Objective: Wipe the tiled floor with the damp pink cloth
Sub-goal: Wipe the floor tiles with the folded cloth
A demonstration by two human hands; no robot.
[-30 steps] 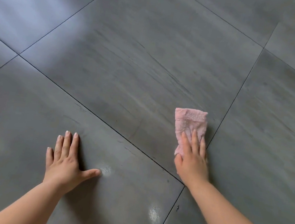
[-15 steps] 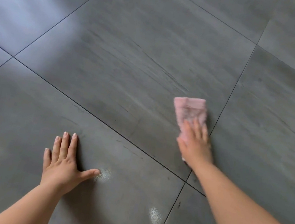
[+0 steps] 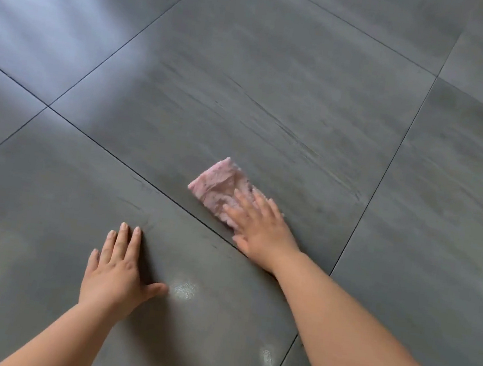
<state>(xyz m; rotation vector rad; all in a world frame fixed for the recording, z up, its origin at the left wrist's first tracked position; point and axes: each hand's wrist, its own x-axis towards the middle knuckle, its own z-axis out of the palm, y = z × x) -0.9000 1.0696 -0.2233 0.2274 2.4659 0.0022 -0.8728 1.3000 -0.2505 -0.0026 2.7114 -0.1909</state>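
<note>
**A:** Wiping stroke in hand; the right hand [image 3: 260, 230] lies flat on the pink cloth [image 3: 218, 186], fingers straight and spread, pressing it down, not clutching it.

**B:** And the cloth sits on the big middle tile of the tiled floor [image 3: 277, 80], just beyond the grout line [image 3: 132, 169] that parts it from the near tile; its far end pokes out past the fingertips, a bit rumpled.

**A:** The left hand [image 3: 114, 278] is a prop; palm down on the near tile, fingers straight and close together, thumb out wide, holding nothing.

**B:** Well apart from the cloth, too. What does the next move call for, in your view?

**A:** Steady downward pressure and a long sweep across the middle tile, I'd say; most of it lies beyond the cloth (whether it is already damp I can't tell from the sheen); the rumpled end may want flattening so it doesn't bunch up.

**B:** The count, then?

**A:** One cloth; two hands, both bare; one tile wholly in view with parts of at least six more round it, cut by the frame.

**B:** And two bright glints [image 3: 183, 290] on the near tile; one by the left thumb, one nearer the person beside the right forearm.
</note>
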